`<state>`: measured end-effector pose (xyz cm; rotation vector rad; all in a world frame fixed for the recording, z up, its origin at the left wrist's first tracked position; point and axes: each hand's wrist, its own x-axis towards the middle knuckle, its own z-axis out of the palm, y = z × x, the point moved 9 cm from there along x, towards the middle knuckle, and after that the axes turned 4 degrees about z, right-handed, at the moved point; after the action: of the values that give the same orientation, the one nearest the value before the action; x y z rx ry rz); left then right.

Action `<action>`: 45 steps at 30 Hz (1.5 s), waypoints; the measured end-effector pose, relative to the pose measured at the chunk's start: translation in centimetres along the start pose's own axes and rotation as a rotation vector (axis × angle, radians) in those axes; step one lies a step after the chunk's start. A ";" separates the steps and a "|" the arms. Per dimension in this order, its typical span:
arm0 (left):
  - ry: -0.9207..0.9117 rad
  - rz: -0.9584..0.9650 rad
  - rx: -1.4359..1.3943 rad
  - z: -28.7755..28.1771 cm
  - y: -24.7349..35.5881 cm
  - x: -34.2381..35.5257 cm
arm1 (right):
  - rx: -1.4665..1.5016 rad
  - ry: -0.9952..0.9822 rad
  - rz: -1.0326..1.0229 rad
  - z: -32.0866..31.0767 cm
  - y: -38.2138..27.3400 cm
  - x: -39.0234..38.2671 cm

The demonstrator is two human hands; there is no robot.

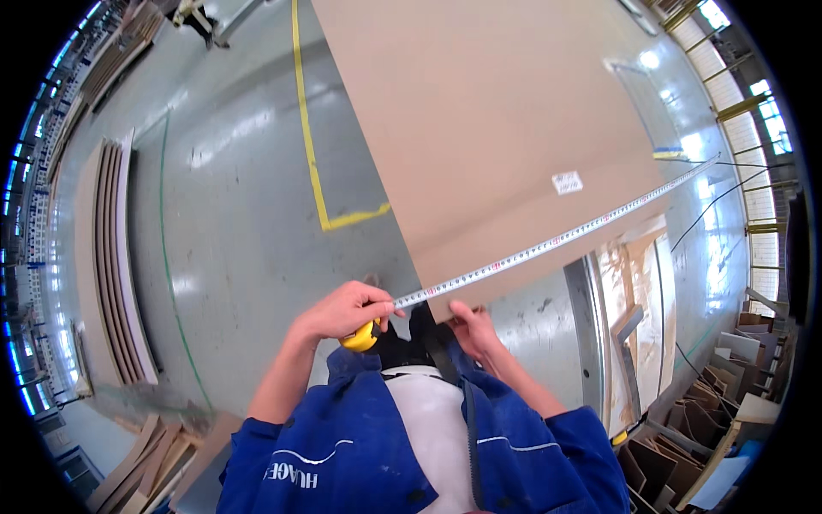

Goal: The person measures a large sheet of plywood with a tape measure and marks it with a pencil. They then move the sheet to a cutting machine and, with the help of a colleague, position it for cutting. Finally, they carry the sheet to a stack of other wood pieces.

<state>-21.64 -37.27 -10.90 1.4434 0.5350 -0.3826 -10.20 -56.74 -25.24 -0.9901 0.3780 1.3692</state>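
Observation:
My left hand point(347, 310) is closed around a yellow tape measure point(360, 337), its thumb and finger pinching the blade close to the case. The white tape blade point(548, 243) runs out to the right across a large brown board point(514, 111) and extends past its right edge. At the board's near corner, my right hand point(473, 331) grips the edge, thumb uppermost; its other fingers are partly hidden. A small white label point(567, 182) with dark print lies on the board's surface.
Wrapped panels point(638, 317) stand to the right, near a crowded rack of board offcuts point(711, 411). Stacked boards point(116, 265) lean at the left. Yellow tape point(310, 154) marks the grey floor. Wooden strips point(141, 463) lie at lower left. Another person point(197, 19) stands far off.

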 end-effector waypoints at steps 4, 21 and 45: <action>-0.054 -0.021 -0.090 -5.3 -0.4 -0.2 | 0.003 0.017 0.032 -1.3 0.8 0.3; 0.128 0.074 -0.251 -42.0 -5.4 -7.5 | 0.004 0.783 -0.209 -10.3 -9.7 -3.9; 0.727 0.098 -0.443 -92.3 -0.2 6.0 | -2.113 0.593 -0.793 70.4 -45.7 73.4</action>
<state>-27.38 54.75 -18.50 1.1383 1.0508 0.3494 26.45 48.54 -23.17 -2.7653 -1.2879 0.2169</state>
